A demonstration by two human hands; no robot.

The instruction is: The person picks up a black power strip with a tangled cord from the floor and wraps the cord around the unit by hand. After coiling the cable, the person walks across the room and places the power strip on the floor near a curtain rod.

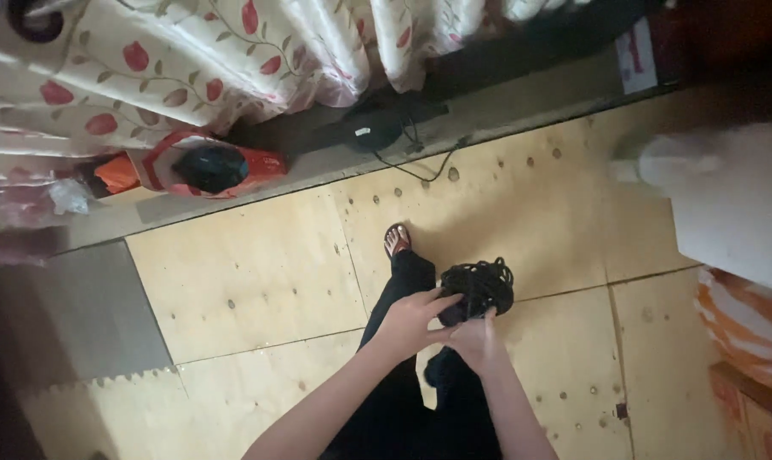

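Standing on a plywood floor (258,273), I hold a black bundle of coiled cord (479,288) at waist height, both hands closed on its near end. My left hand (411,322) grips it from the left side, fingers curled over the top; my right hand (478,341) cups it from below. The bundle extends up and away from my palms, toward the floral curtain (190,60). Dim light blurs its strands, and my right fingers are hidden beneath it.
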